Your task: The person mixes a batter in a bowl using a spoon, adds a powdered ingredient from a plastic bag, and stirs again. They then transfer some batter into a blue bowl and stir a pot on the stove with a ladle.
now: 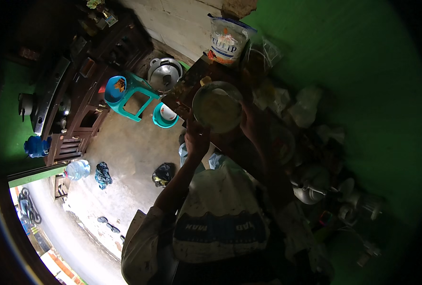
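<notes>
A round bowl (pixel 196 113) with pale, floury-looking contents is between my hands, over a dark wooden table (pixel 182 85). My left hand (pixel 197 138) grips its lower left rim. On the right side, my right hand (pixel 252 119) holds the rim, though shadow hides most of its fingers. A small yellowish lump (pixel 206 81) lies just beyond the bowl's far edge. At the table's far end stands a printed plastic bag (pixel 228 42), beside a clear plastic bag (pixel 264 51). The bowl's contents are too dim to name exactly.
Left of the table stand a turquoise plastic stool (pixel 139 89) bearing a blue bowl (pixel 112 93), a turquoise basin (pixel 161 123) and a lidded metal pot (pixel 164 73). A metal kettle (pixel 309 192) and plastic bags (pixel 305 107) crowd the right. A black plastic bag (pixel 163 174) lies on the floor.
</notes>
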Available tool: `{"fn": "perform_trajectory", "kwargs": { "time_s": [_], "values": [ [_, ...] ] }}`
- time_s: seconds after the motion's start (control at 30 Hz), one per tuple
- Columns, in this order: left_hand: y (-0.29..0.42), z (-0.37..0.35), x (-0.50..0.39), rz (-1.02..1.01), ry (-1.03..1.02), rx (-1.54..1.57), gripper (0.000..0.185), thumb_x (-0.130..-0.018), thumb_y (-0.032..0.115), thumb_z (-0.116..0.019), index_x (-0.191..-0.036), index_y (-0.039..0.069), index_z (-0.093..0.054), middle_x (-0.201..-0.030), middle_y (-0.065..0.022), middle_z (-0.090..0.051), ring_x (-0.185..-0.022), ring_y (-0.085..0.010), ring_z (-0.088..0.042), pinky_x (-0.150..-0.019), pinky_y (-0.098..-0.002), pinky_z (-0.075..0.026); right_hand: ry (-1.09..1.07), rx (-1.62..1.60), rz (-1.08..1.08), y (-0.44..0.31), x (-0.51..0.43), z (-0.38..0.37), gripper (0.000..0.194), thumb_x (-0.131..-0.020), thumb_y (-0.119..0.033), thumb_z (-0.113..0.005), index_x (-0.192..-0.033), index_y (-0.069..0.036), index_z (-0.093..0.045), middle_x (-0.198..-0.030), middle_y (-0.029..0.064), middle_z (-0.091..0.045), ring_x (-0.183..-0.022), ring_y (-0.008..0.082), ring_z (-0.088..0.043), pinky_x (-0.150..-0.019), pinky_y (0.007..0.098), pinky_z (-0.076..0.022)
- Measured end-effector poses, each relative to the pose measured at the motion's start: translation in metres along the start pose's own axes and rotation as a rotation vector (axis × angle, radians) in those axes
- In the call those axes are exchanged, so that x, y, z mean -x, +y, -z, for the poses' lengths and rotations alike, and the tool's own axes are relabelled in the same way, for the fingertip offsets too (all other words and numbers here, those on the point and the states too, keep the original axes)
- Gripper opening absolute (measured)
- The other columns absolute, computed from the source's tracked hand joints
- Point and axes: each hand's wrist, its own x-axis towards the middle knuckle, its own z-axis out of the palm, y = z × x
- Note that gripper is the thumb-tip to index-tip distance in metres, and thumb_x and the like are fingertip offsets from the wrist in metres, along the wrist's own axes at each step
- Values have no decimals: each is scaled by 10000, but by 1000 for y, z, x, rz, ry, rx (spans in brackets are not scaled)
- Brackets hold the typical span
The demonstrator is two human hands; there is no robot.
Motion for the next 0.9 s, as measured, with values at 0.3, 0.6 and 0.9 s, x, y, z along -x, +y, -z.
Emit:
{"fn": "perform_trajectory", "kwargs": {
  "time_s": [0.3, 0.6, 0.9],
  "values": [
    [-51, -38, 19, 164, -55, 589, 500, -975, 206, -686, -1399, 39, -481, -1031, -119, -704, -775, -180, -702, -682, -350, -562, -8, -471, -102, 19, 30, 6, 313, -922, 3, -585, -1190, -96, -713, -1055, 193, -712, -982, 379, -677, -860, 474, -541],
    [-46, -31, 2, 270, -218, 582, 441, -986, 127, -644, -1372, -14, -484, -1118, -161, -672, -778, -239, -742, -623, -333, -613, -85, -87, -142, 2, 15, 9, 342, -906, -52, -608, -1243, -62, -666, -1054, 207, -714, -993, 421, -686, -823, 498, -550],
    [-32, -31, 9, 240, -154, 624, 352, -976, 163, -662, -1263, -26, -589, -1061, -103, -696, -881, -203, -716, -700, -337, -597, -116, -241, -286, -24, 49, -7, 261, -1018, -162, -555, -1168, -9, -704, -976, 233, -722, -934, 407, -707, -789, 461, -541]
  ]
}}
